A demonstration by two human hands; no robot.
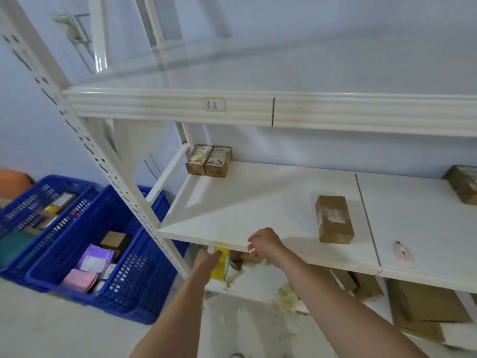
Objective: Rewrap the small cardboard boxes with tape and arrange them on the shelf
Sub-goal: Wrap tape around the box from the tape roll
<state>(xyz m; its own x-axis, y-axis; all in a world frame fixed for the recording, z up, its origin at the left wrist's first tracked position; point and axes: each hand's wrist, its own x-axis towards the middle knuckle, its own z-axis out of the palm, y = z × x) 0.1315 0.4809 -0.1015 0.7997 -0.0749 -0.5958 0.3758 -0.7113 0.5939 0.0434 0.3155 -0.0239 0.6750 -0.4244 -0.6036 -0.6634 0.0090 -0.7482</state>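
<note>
My left hand (207,258) reaches under the front edge of the white middle shelf (232,215) and grips a yellow tape roll (222,264). My right hand (264,245) sits at the shelf's edge with its fingers curled and pinched. A brown piece (240,260), perhaps a small box, shows just beneath them, mostly hidden. On the middle shelf two taped small boxes (209,161) stand side by side at the back left. A third taped box (334,219) lies near the middle, and another box (463,183) is at the far right.
A pink box cutter (402,251) lies near the shelf's front right. Two blue crates (108,254) with packets and small boxes stand on the floor to the left. Flat cardboard boxes (426,306) and torn tape scraps (286,295) lie on the lower shelf. The labelled upper shelf (180,107) is overhead.
</note>
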